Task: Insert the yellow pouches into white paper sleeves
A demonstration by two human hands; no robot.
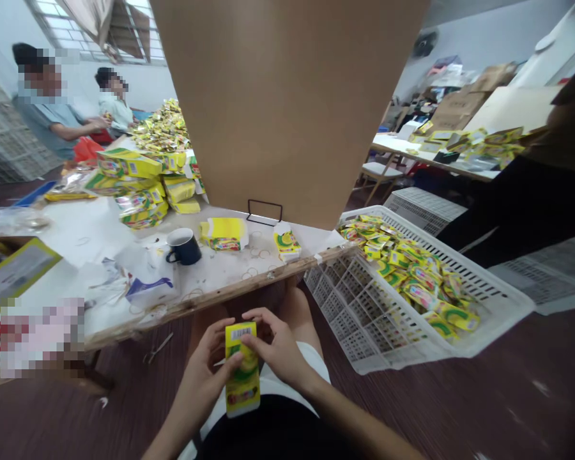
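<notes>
A narrow yellow and green packet [242, 377] with a barcode at its top end is held upright over my lap. My left hand [214, 361] grips its left side, the thumb lying across the front. On the other side my right hand [275, 345] has its thumb on the packet near the barcode and its fingers around the upper right edge. Beyond the hands, on the table, lie a small yellow-green packet [286, 243] and a larger yellow box [223, 233].
A white basket [496, 306] full of similar packets stands at the right. On the table [211, 287] are a dark mug [184, 246], crumpled plastic and stacked yellow boxes [141, 204]. A large brown board [287, 115] rises behind. Two people sit at the far left.
</notes>
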